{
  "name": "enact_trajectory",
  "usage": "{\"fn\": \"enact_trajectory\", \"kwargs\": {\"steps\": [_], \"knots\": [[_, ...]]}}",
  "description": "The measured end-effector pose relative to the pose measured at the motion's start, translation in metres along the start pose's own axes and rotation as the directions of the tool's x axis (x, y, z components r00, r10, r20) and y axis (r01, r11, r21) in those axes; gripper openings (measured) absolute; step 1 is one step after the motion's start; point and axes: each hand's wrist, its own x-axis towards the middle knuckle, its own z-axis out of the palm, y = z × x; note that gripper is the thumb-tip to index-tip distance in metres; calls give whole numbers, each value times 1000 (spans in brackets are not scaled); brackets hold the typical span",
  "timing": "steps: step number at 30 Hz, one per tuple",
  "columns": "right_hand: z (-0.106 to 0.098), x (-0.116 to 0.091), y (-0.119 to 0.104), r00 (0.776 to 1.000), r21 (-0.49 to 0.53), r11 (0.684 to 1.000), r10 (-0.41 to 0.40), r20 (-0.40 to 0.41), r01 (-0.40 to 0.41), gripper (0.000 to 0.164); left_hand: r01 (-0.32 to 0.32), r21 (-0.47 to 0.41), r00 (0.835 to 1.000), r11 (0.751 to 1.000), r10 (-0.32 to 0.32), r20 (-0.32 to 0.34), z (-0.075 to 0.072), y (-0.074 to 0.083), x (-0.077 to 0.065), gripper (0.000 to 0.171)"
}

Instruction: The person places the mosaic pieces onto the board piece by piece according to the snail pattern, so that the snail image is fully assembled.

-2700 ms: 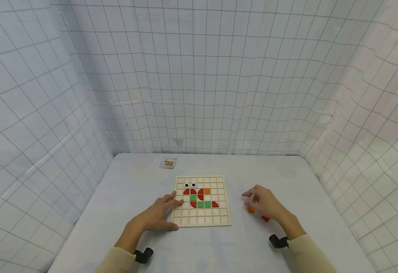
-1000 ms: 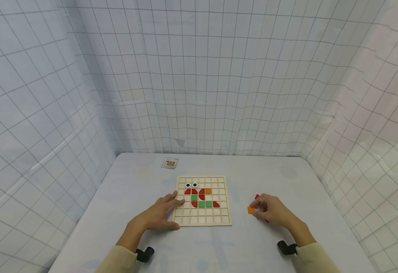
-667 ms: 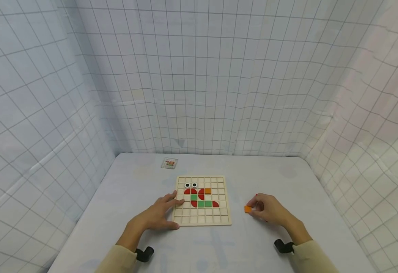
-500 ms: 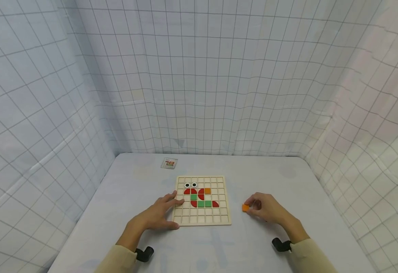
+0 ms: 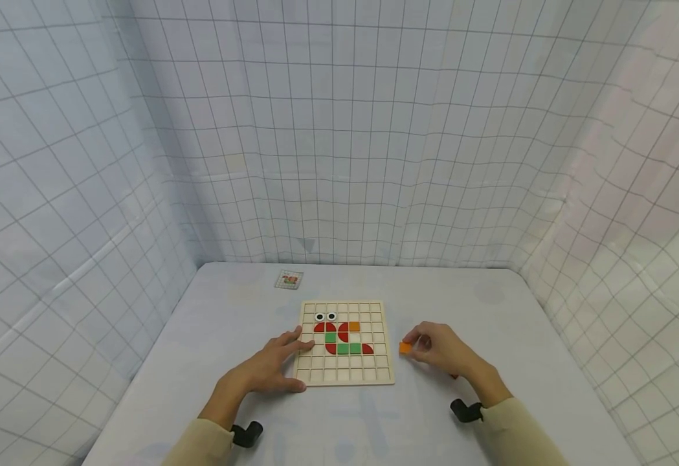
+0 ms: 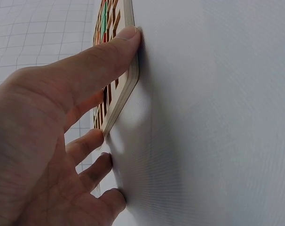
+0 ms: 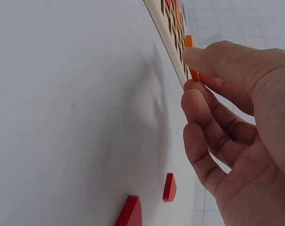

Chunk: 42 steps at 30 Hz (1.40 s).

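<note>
A pale wooden grid board (image 5: 345,375) lies mid-table, bearing red rounded tiles, green square tiles (image 5: 342,349), an orange square tile (image 5: 354,327) and two eye pieces (image 5: 325,316). My left hand (image 5: 266,367) rests spread at the board's left side; the thumb (image 6: 126,42) touches its near edge and a fingertip lies over the grid. Just right of the board, my right hand (image 5: 441,346) pinches another orange square tile (image 5: 405,348) between thumb and fingers. The right wrist view shows this tile (image 7: 188,41) on edge, raised over the table.
Two red tiles lie on the table in the right wrist view, one (image 7: 169,187) near the fingers and another (image 7: 130,213) at the bottom edge. A small picture card (image 5: 289,279) lies behind the board. Grid-patterned white cloth (image 5: 339,162) encloses the table.
My right hand has taken up the orange tile from the table's right side and carried it left, close to the board. The left hand has stayed on the board's edge.
</note>
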Motion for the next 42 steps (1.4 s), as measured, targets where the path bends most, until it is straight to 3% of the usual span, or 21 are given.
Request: {"fn": "enact_trajectory", "kwargs": {"steps": [15, 29, 42], "knots": [[12, 25, -18, 1000, 12, 1000, -10, -16, 11, 21, 25, 7, 1000, 1000, -25, -7, 2, 0, 0, 91], [29, 46, -30, 999, 17, 999, -47, -27, 48, 20, 6, -11, 1000, 1000, -6, -5, 0, 3, -1, 92], [49, 64, -41, 1000, 16, 1000, 14, -10, -13, 12, 9, -8, 1000, 1000, -9, -4, 0, 3, -1, 93]]}}
